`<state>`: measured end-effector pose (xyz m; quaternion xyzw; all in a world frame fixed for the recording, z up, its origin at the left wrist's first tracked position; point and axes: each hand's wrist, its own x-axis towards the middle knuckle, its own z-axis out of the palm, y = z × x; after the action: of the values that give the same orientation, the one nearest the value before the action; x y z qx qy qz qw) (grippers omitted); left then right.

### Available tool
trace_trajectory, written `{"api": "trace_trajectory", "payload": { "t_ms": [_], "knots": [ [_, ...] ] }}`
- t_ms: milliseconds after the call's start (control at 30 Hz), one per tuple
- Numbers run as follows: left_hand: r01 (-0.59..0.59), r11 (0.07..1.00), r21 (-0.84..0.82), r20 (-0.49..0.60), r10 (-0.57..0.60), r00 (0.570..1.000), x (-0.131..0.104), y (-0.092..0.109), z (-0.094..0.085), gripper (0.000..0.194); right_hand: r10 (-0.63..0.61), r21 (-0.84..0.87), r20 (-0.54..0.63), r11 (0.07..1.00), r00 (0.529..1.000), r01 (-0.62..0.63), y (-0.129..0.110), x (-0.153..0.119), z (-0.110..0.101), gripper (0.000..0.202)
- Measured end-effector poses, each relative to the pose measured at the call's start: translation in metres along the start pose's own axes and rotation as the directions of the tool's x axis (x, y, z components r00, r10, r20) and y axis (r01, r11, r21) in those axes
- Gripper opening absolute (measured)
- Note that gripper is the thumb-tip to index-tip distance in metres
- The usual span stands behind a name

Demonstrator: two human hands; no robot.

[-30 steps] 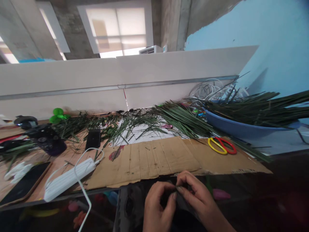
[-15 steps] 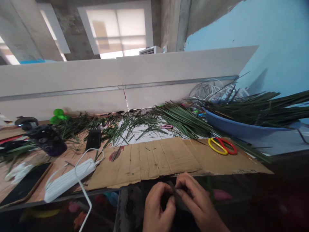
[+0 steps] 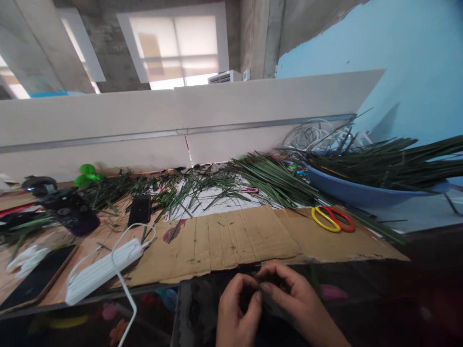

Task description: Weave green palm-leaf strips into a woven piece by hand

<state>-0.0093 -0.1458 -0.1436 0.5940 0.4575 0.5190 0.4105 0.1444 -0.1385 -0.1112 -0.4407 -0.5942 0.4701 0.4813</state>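
My left hand [image 3: 237,311] and my right hand [image 3: 294,296] meet just below the front edge of the cardboard [image 3: 231,241]. Thumb and forefinger are pinched together on each, fingertips almost touching. Whatever lies between them is too small and dark to make out. Behind them the cardboard lies flat, with a few green scraps on it. Scissors [image 3: 326,222] with one yellow and one red handle rest on its right part. Beyond the cardboard spreads a heap of long green leaf strips [image 3: 271,176].
On the right a blue basin [image 3: 354,193] holds many long leaves. To the left lie a white power strip [image 3: 104,272] with its cord, a tablet-like device [image 3: 38,274], a black phone [image 3: 140,209] and a dark bottle [image 3: 72,212]. A white partition [image 3: 144,113] closes the back.
My right hand has shifted slightly down and its fingers have curled closer to the left fingertips. My left hand has barely moved. Things on the table are unchanged.
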Motion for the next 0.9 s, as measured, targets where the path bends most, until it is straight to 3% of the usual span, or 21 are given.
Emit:
{"api": "trace_trajectory", "payload": {
  "t_ms": [133,233,333,467,600,900],
  "knots": [
    [0.038,0.996,-0.075,0.032,-0.036,0.999,0.001,0.005,-0.003,0.016,-0.063,-0.046,-0.043,0.997,0.997,0.061,0.002,0.002,0.001,0.019],
    [0.188,0.950,-0.251,0.134,-0.158,0.978,0.004,0.009,-0.009,0.032,-0.086,-0.029,-0.039,0.996,0.996,0.085,0.000,0.003,0.001,0.021],
    [0.376,0.797,-0.473,0.250,-0.287,0.925,0.009,0.009,-0.010,0.037,-0.091,0.013,-0.040,0.996,0.995,0.091,0.000,0.003,0.002,0.024],
    [0.480,0.596,-0.644,0.360,-0.319,0.877,0.014,0.003,-0.005,0.037,-0.091,0.083,-0.057,0.992,0.994,0.095,0.003,0.005,0.004,0.027],
    [0.528,0.520,-0.672,0.417,-0.324,0.850,0.017,-0.001,-0.001,0.038,-0.081,0.164,-0.046,0.983,0.996,0.087,0.005,0.008,0.006,0.029],
    [0.548,0.491,-0.677,0.443,-0.321,0.837,0.019,0.000,-0.005,0.036,-0.088,0.300,0.002,0.950,0.996,0.083,0.004,0.015,0.006,0.026]
  ]
}}
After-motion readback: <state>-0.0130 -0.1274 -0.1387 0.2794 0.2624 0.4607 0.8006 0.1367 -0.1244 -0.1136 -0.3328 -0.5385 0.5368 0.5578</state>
